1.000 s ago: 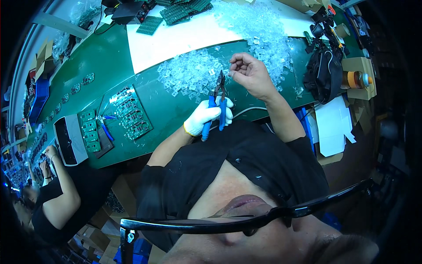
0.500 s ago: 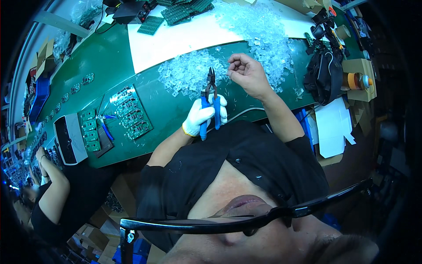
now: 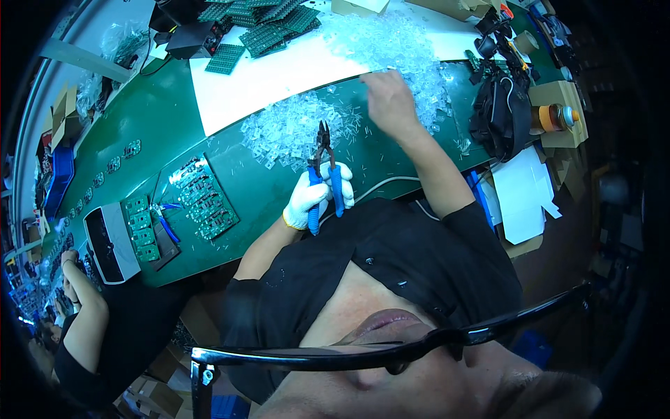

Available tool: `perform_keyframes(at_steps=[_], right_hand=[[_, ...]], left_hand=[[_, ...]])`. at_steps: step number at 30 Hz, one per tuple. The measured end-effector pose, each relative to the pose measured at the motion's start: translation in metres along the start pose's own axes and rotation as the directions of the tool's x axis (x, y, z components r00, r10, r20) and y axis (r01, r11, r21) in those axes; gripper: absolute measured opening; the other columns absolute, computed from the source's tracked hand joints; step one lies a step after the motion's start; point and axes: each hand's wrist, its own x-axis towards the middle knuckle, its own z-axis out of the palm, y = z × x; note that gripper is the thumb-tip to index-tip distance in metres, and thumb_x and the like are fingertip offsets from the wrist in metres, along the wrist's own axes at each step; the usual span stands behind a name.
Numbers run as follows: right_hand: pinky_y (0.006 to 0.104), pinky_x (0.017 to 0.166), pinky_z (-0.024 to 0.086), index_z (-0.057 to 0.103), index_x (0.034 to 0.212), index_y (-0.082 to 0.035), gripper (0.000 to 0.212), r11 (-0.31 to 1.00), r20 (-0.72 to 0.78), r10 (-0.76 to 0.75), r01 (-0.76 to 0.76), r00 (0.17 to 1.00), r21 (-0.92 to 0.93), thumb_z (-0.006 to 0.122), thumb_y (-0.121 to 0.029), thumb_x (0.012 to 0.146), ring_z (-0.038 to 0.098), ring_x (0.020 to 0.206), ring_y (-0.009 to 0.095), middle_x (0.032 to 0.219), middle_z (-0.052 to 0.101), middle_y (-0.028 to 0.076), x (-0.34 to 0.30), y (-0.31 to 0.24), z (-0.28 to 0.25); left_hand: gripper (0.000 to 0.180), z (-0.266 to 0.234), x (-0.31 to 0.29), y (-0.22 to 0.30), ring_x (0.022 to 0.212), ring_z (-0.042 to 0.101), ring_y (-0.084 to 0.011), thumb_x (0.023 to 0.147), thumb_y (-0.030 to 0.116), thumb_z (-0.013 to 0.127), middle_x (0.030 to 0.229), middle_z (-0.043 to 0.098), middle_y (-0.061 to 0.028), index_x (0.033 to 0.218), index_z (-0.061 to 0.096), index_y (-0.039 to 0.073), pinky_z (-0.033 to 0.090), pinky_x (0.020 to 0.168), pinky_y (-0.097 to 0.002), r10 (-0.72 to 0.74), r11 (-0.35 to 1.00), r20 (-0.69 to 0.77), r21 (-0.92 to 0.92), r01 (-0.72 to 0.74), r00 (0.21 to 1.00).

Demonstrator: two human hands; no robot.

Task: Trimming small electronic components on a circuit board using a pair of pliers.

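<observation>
In my white-gloved left hand [image 3: 307, 198] I hold a pair of blue-handled cutting pliers [image 3: 322, 157], jaws pointing away from me. Just beyond their tips lies a heap of small clear plastic pieces [image 3: 279, 129]. My bare right hand [image 3: 391, 103] reaches forward at the edge of a larger spread of the same clear pieces [image 3: 426, 91]. Its back is toward me and its fingers are partly hidden and blurred, so whether they hold anything cannot be made out.
Green circuit boards [image 3: 204, 195] and a second pair of blue-handled pliers [image 3: 165, 222] lie left on the green table [image 3: 160, 133]. More boards [image 3: 279, 31] are stacked at the back on a white sheet [image 3: 244, 77]. A black bag [image 3: 501, 115] stands right; a co-worker's arm [image 3: 87, 314] shows at left.
My right hand has turned and moved forward over the clear pieces. My left hand keeps the pliers in about the same place. The whole view has shifted slightly.
</observation>
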Motion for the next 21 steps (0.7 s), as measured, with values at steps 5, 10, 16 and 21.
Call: perform_keyframes(at_steps=[5,10,16,21], right_hand=[[0.0502,0.093,0.059,0.079,0.109,-0.006,0.025,0.897,0.217,0.250,-0.141,0.944,-0.419,0.063,-0.003,0.090,0.067,0.104,0.039,0.107,0.074,0.017,-0.001,0.037,0.002],[0.0492,0.090,0.059,0.079,0.108,-0.005,0.020,0.948,0.155,0.229,-0.184,0.961,-0.259,0.068,-0.009,0.093,0.069,0.102,0.037,0.103,0.075,0.017,-0.009,0.050,-0.001],[0.0309,0.079,0.054,0.078,0.115,-0.004,0.017,0.708,0.244,0.466,-0.524,0.851,0.474,0.074,-0.010,0.099,0.066,0.090,0.014,0.094,0.070,0.003,-0.030,0.031,-0.012],[0.0244,0.079,0.052,0.073,0.128,-0.002,0.027,0.321,0.405,0.390,-0.534,0.827,0.782,0.073,-0.005,0.101,0.065,0.093,0.010,0.104,0.068,0.001,-0.047,0.009,-0.015]], left_hand=[[0.079,-0.001,-0.001,-0.002,0.099,0.077,-0.0296,0.090,0.045,0.085,0.112,0.077,-0.0176,0.141,0.057,-0.007,0.063,0.090,-0.0436,-0.032,0.999,0.021,0.013,0.032,0.999],[0.079,-0.005,0.000,-0.004,0.099,0.077,-0.0296,0.090,0.045,0.086,0.113,0.077,-0.0175,0.142,0.056,-0.008,0.063,0.090,-0.0434,-0.041,0.999,0.017,0.024,0.041,0.999],[0.078,-0.003,0.000,-0.002,0.099,0.077,-0.0286,0.091,0.046,0.084,0.112,0.077,-0.0166,0.141,0.057,-0.007,0.062,0.089,-0.0422,-0.047,0.999,-0.023,0.009,0.047,0.999],[0.074,-0.001,0.003,-0.002,0.098,0.077,-0.0279,0.092,0.046,0.083,0.111,0.077,-0.0150,0.141,0.059,-0.005,0.062,0.086,-0.0404,-0.110,0.991,-0.031,0.073,0.112,0.993]])
